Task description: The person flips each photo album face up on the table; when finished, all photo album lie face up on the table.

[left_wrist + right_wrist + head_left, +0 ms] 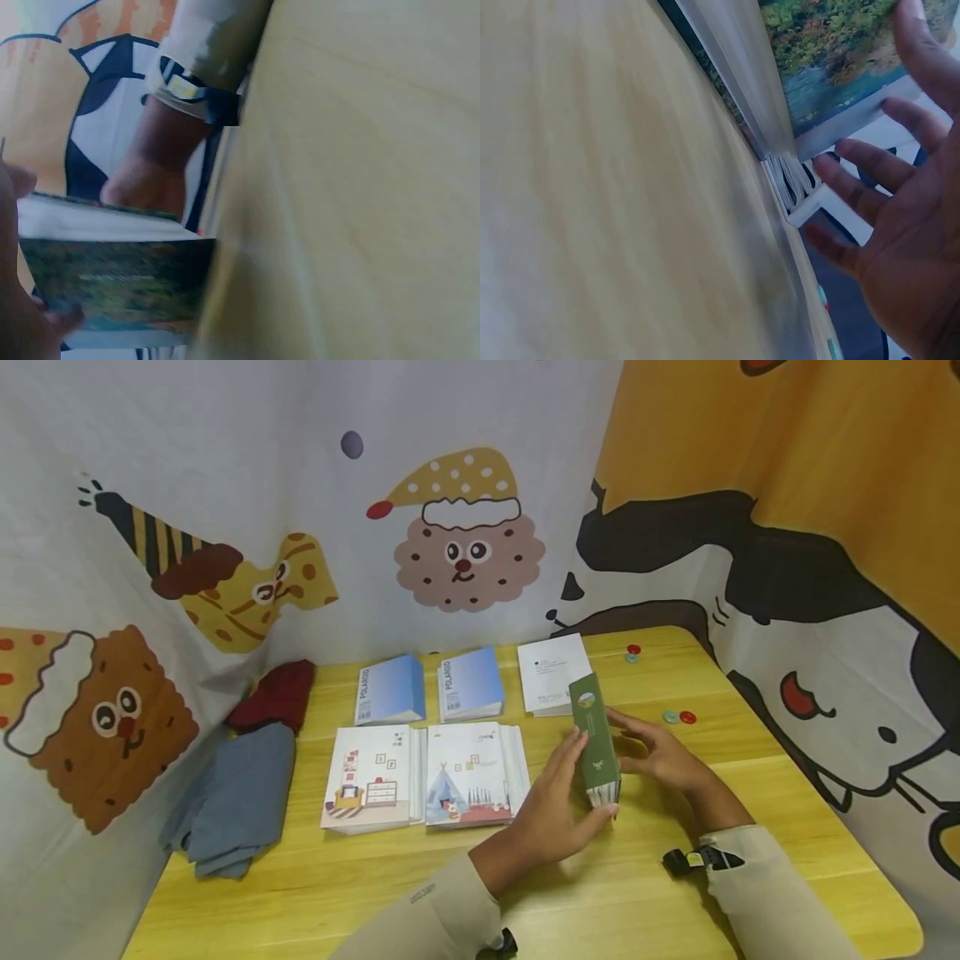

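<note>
A thick photo album (596, 739) with a green spine stands on edge on the yellow wooden table, spine up. Its covers carry a painted landscape (840, 64), and white page edges show at the near end. My left hand (551, 797) holds it at that end, fingers along the left cover and thumb round to the other side. On the right side, my right hand (663, 752) has its fingers spread against the cover. Just left lie two white albums with room drawings, one with a tent (465, 777) and one with an armchair (367, 777).
Two blue POLAROID albums (390, 689) (471, 683) and a plain white one (551, 672) lie in the back row. Folded grey cloth (240, 793) and dark red cloth (277, 697) sit at the left edge. Small red and green discs (678, 717) lie to the right.
</note>
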### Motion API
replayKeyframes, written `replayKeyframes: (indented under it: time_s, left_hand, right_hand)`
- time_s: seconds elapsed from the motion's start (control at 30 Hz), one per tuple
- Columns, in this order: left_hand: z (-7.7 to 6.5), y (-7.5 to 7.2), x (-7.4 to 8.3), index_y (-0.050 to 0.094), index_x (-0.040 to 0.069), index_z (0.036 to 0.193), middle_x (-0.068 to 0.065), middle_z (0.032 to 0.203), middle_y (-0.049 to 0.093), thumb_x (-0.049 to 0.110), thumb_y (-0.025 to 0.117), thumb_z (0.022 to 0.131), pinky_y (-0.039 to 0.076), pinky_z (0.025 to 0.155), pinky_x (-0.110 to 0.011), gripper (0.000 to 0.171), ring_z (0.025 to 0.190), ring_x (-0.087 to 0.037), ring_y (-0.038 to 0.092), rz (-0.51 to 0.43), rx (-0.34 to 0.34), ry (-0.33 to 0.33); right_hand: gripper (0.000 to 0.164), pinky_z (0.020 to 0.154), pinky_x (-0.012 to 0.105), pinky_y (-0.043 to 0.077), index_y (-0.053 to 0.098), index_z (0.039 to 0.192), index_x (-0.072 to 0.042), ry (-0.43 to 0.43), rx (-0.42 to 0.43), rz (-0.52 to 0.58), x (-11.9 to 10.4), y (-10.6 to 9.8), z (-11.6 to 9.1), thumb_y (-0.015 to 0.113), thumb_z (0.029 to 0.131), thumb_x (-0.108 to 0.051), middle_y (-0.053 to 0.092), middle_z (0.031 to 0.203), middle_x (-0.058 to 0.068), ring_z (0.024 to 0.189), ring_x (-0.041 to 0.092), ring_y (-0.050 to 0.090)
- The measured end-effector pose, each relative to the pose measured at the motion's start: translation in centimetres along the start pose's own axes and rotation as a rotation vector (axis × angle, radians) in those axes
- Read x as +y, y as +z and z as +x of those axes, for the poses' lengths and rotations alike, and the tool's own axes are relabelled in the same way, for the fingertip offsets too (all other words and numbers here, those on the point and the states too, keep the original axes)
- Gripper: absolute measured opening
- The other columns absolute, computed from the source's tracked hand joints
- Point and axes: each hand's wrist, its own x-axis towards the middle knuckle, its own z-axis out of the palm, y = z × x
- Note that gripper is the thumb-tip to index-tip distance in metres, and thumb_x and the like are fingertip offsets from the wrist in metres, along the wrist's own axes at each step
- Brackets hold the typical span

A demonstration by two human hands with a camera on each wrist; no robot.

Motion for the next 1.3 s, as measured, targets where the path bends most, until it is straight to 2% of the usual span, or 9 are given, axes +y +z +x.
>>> replayKeyframes:
  time_s: [0.07,0.13,0.2,0.4,0.63,0.83,1.03,1.13,1.3]
  left_hand:
    - [0.0,-0.4,0.2,0.017,0.006,0.175,-0.023,0.179,0.027,0.039,0.074,0.104,0.044,0.127,-0.057,0.097,0.164,-0.038,0.036,-0.003,0.036,-0.003]
    - [-0.1,-0.8,0.4,0.019,0.005,0.174,-0.025,0.177,0.032,0.042,0.073,0.104,0.043,0.127,-0.061,0.097,0.164,-0.04,0.037,0.015,0.066,-0.013]
    - [-0.1,-1.1,0.5,0.02,0.006,0.174,-0.025,0.175,0.035,0.044,0.074,0.103,0.041,0.127,-0.064,0.098,0.163,-0.043,0.037,0.038,0.082,-0.031]
    - [-0.3,-1.9,0.4,0.021,0.012,0.176,-0.017,0.172,0.046,0.052,0.07,0.104,0.013,0.129,-0.083,0.096,0.164,-0.051,0.03,0.109,0.087,-0.121]
    - [-0.5,-2.5,0.1,0.023,0.016,0.176,-0.023,0.173,0.041,0.059,0.064,0.106,0.008,0.123,-0.09,0.092,0.164,-0.053,0.029,0.117,0.078,-0.159]
    - [-0.8,-2.1,-0.6,0.026,0.018,0.175,-0.022,0.173,0.042,0.06,0.058,0.108,0.005,0.123,-0.09,0.086,0.165,-0.052,0.028,0.069,0.047,-0.21]
    - [-0.7,-1.6,-1.3,0.044,0.019,0.169,-0.015,0.154,0.065,0.056,0.062,0.107,0.007,0.121,-0.092,0.073,0.166,-0.046,0.029,0.188,0.001,-0.266]
    - [-0.8,-1.5,-1.6,0.05,0.021,0.165,-0.01,0.155,0.065,0.055,0.063,0.107,0.004,0.119,-0.094,0.069,0.168,-0.043,0.025,0.243,-0.048,-0.301]
    - [-1.0,-1.2,-2.4,0.056,0.021,0.162,-0.006,0.154,0.067,0.06,0.059,0.107,0.003,0.118,-0.095,0.067,0.168,-0.048,0.022,0.376,-0.131,-0.308]
  right_hand:
    - [0.091,0.122,0.087,0.021,0.042,0.17,-0.017,0.033,-0.024,0.004,-0.2,0.2,-0.1,0.086,0.091,-0.009,0.039,0.177,0.014,0.165,0.048,0.029]
    - [0.094,0.12,0.091,0.015,0.04,0.171,-0.018,0.055,-0.046,-0.004,-0.3,0.4,-0.1,0.088,0.09,-0.013,0.033,0.178,0.021,0.164,0.059,0.022]
    - [0.096,0.12,0.092,0.01,0.039,0.171,-0.018,0.065,-0.058,-0.027,-0.3,0.6,-0.1,0.09,0.09,-0.016,0.03,0.179,0.023,0.163,0.062,0.019]
    - [0.093,0.117,0.094,-0.007,0.043,0.17,-0.02,0.073,-0.086,-0.175,0.0,0.9,0.0,0.091,0.09,-0.028,0.033,0.176,0.027,0.162,0.062,0.022]
    - [0.088,0.114,0.097,-0.004,0.05,0.166,-0.021,0.07,-0.072,-0.263,-0.1,0.8,-0.3,0.091,0.088,-0.032,0.04,0.174,0.026,0.162,0.063,0.022]
    - [0.088,0.11,0.1,-0.002,0.053,0.163,-0.017,0.068,-0.066,-0.342,-0.3,0.7,-0.6,0.092,0.087,-0.036,0.035,0.174,0.03,0.16,0.064,0.025]
    - [0.087,0.111,0.098,-0.006,0.055,0.162,-0.017,0.115,-0.078,-0.35,-0.4,0.5,-0.9,0.091,0.087,-0.04,0.035,0.174,0.031,0.161,0.063,0.023]
    - [0.087,0.112,0.097,-0.007,0.054,0.163,-0.018,0.13,-0.089,-0.373,-0.2,0.5,-0.9,0.091,0.088,-0.042,0.034,0.175,0.029,0.162,0.062,0.022]
    - [0.087,0.113,0.097,-0.008,0.053,0.164,-0.021,0.142,-0.115,-0.388,0.0,0.5,-0.9,0.09,0.089,-0.045,0.034,0.177,0.025,0.164,0.06,0.019]
